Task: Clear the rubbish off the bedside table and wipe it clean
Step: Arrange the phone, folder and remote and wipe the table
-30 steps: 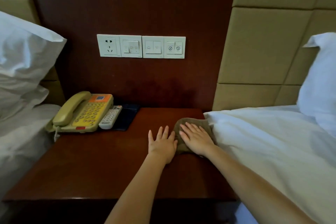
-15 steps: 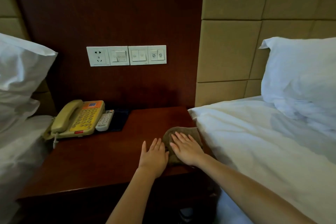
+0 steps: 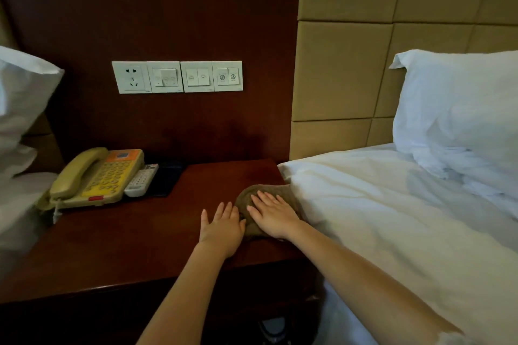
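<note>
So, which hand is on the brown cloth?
The right hand, flat on the cloth; the left hand rests on the bare table beside it.

The counter [image 3: 112, 246] is dark reddish-brown wood with a smooth top that shines faintly along its front edge. A brown cloth [image 3: 283, 190] lies bunched and flattened on it at the right edge, about midway between the back and front edges, its right side touching the white bedding that overhangs that edge. The right hand [image 3: 273, 217] lies flat on the cloth, fingers [image 3: 262, 199] straight and spread, covering most of its middle.
</note>
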